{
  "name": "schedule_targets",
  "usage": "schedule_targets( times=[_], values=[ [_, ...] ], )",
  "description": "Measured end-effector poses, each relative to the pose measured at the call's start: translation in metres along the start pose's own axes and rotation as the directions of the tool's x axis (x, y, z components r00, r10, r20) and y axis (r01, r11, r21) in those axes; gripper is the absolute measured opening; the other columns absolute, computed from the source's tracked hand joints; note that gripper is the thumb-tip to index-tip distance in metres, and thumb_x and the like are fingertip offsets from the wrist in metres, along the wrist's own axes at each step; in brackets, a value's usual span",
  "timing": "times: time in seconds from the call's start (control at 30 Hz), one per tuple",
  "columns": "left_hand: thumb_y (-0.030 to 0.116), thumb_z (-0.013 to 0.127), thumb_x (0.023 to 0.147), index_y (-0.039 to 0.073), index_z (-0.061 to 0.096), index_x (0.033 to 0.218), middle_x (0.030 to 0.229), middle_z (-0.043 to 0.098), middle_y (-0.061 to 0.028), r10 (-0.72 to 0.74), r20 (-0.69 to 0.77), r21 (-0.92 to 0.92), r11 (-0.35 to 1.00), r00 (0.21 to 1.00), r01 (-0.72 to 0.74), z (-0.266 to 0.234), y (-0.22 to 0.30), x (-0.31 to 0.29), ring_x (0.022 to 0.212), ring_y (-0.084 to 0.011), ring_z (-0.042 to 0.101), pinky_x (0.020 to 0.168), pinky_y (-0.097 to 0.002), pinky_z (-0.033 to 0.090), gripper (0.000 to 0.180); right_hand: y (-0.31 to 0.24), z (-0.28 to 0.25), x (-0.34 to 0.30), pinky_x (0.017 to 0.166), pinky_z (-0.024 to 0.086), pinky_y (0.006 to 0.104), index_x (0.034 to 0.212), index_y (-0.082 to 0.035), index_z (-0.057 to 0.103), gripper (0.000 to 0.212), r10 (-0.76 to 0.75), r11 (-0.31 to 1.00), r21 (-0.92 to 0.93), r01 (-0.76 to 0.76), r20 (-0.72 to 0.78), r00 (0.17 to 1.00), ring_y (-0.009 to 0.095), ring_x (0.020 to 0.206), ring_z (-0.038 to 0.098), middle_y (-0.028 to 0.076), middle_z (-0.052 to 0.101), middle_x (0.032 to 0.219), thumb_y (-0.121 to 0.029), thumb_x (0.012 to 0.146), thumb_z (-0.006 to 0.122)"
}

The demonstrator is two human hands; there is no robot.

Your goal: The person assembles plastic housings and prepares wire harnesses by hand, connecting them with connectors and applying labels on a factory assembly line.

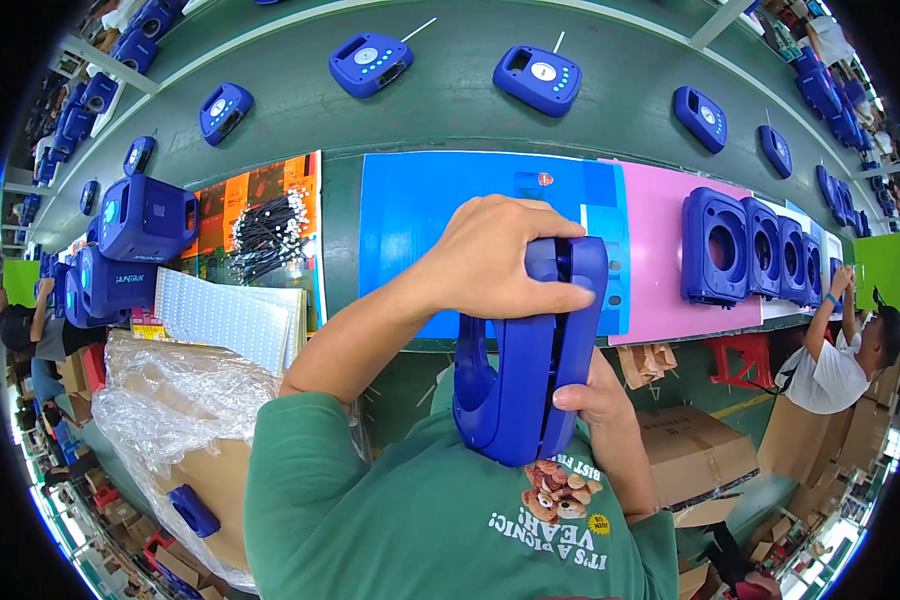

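A blue plastic speaker housing stands tilted on end between my body and the bench edge, with a dark gap running lengthwise between its two halves. My left hand is closed over its far end, the thumb lying across the gap. Lower down on the right side, my right hand grips the housing, its thumb against the edge; its other fingers are mostly hidden behind. Beyond my hands lies a bright blue sheet on the bench.
Blue housings with round openings line a pink sheet at right. Black cables, label sheets and boxy blue speakers sit left. Blue panels ride a green conveyor. A plastic-wrapped carton stands near left; a co-worker is right.
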State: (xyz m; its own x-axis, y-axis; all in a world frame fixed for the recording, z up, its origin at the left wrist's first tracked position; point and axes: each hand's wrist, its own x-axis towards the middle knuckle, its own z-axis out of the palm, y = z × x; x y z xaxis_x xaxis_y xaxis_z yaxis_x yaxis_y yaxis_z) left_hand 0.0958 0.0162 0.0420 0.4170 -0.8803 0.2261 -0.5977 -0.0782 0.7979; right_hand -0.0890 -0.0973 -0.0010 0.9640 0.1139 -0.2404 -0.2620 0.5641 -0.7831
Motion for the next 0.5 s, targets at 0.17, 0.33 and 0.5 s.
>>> schedule_targets(
  times=[0.17,0.33,0.5],
  values=[
    [0.029,0.07,0.063,-0.001,0.063,0.1,0.092,0.063,-0.0153,0.063,0.062,-0.111,0.992,0.996,-0.056,-0.004,-0.014,0.002,0.08,-0.0279,0.063,0.069,-0.0324,0.049,0.048,0.002,0.0,0.002,0.09,0.042,0.0349,0.126,0.003,0.035,0.071,-0.002,1.0,0.019,0.001,0.021,1.0,0.022,0.105,0.052,0.013,0.051,0.115,-0.017,0.067,0.069],
    [0.026,0.069,0.061,-0.001,0.063,0.102,0.093,0.063,-0.0144,0.05,0.071,-0.148,0.988,0.996,-0.039,-0.008,-0.009,-0.001,0.079,-0.0251,0.062,0.068,-0.0305,0.049,0.05,0.004,-0.004,0.001,0.09,0.042,0.0346,0.125,0.003,0.038,0.068,0.023,1.0,-0.005,-0.023,0.029,0.999,0.02,0.103,0.054,0.012,0.053,0.112,-0.015,0.067,0.07],
    [0.024,0.071,0.06,0.0,0.063,0.104,0.092,0.063,-0.013,0.044,0.082,-0.224,0.974,0.996,-0.024,-0.007,-0.015,0.0,0.079,-0.0219,0.061,0.068,-0.0291,0.048,0.051,0.005,-0.004,0.001,0.09,0.042,0.0344,0.123,0.003,0.04,0.066,0.016,1.0,0.02,-0.017,0.013,1.0,0.02,0.103,0.054,0.011,0.054,0.112,-0.014,0.067,0.07]
  ],
)
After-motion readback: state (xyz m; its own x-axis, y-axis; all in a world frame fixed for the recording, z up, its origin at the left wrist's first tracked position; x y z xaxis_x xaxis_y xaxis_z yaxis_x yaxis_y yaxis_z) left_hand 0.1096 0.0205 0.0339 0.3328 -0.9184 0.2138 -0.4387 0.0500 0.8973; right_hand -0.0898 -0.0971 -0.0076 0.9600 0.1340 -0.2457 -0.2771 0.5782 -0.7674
